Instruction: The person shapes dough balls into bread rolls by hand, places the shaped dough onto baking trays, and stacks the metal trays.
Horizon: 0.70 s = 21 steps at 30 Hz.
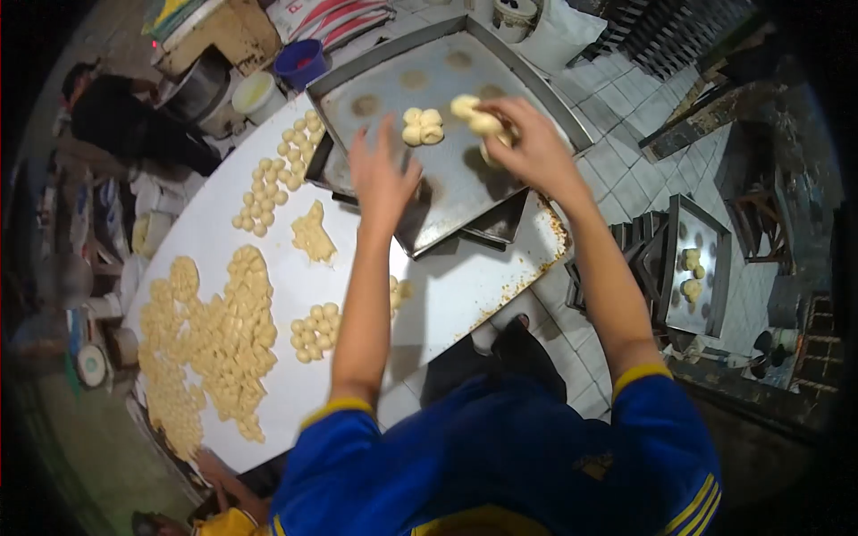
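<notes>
A large metal baking tray [375, 76] lies on the white table in front of me, stacked over another tray. On it sits a cluster of small dough balls [422, 127] pressed together. My left hand [382, 170] is just left of this cluster, fingers spread, with nothing in it. Over the tray's right part, my right hand [532, 143] grips several dough balls [483, 122] between thumb and fingers; some are partly hidden behind the fingers. Loose dough balls [264, 192] and a flat dough piece [312, 234] lie left of the tray.
A big spread of dough pieces [228, 322] covers the left of the white table [295, 277]. More dough balls [315, 332] lie near my left forearm. Another tray [702, 268] with dough clusters stands at right. Two other people [125, 112] are at the left and lower left.
</notes>
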{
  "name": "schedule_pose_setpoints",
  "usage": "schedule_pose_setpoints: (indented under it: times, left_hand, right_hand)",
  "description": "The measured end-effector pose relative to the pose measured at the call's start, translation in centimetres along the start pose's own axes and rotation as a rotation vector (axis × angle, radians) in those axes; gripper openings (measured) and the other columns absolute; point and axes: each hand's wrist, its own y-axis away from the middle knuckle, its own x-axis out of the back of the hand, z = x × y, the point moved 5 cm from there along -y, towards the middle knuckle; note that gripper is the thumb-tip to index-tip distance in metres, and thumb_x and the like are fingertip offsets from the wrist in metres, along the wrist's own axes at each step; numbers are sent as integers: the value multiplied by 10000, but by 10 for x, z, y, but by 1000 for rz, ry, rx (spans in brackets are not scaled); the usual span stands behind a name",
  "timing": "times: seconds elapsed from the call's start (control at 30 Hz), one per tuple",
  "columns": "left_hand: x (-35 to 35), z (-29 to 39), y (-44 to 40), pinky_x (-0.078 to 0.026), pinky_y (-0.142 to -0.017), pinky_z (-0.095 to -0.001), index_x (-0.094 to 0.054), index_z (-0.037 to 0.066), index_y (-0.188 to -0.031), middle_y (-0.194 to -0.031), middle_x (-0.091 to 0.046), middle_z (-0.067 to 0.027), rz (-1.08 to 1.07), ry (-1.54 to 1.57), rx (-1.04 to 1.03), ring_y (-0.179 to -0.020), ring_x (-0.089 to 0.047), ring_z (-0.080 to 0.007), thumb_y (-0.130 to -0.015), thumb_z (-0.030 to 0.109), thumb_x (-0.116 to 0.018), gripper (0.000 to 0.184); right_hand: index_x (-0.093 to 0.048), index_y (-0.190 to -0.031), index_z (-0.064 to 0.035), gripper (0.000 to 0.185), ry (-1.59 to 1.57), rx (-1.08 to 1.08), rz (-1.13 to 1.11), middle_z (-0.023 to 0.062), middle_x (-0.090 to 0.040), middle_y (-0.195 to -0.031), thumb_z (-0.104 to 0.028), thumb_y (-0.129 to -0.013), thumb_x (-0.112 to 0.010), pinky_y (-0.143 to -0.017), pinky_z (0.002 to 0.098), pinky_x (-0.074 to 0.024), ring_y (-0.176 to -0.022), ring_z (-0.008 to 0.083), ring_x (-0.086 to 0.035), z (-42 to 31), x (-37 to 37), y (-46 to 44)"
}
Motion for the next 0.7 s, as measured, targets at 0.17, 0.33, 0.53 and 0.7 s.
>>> schedule_pose_setpoints:
  times: [0.17,0.33,0.53,0.7]
  left_hand:
    - [-9,-61,109,-444,-1072,-479,-108,106,-1672,-1530,-359,-281,-47,563,655,-1303,-500,-383,-856,156,-720,1021]
    - [-32,-33,134,-517,-886,-358,-114,94,-1682,-1305,-575,-177,-190,1100,802,-1022,-590,-232,-884,41,-614,943]
    - [-38,17,159,-517,-930,-409,-218,137,-1648,-1252,-594,-102,58,1401,803,-1038,-598,-228,-828,-9,-593,914]
    - [-64,177,196,-495,-977,-348,-192,146,-1679,-1467,-471,-82,-112,1415,713,-1206,-540,-220,-790,-14,-511,958]
  right_hand:
    - [-661,-1293,-90,488,348,-38,-113,183,-644,-1222,-259,-844,-745,-990,451,-520,-1126,403,-623,151,-103,-60]
    - [-695,-1249,-50,484,307,32,207,190,-676,-1133,-362,-884,-760,-987,477,-521,-1056,342,-661,72,-64,-14]
    - [-651,-1335,17,694,-727,-921,-621,191,-699,-1274,-601,-1047,-525,-731,348,-613,-947,238,-742,79,26,193]
    - [-204,-1655,-211,937,-1290,-692,169,180,-476,-1542,-734,-961,-556,-1069,531,-491,-1326,342,-553,111,134,334]
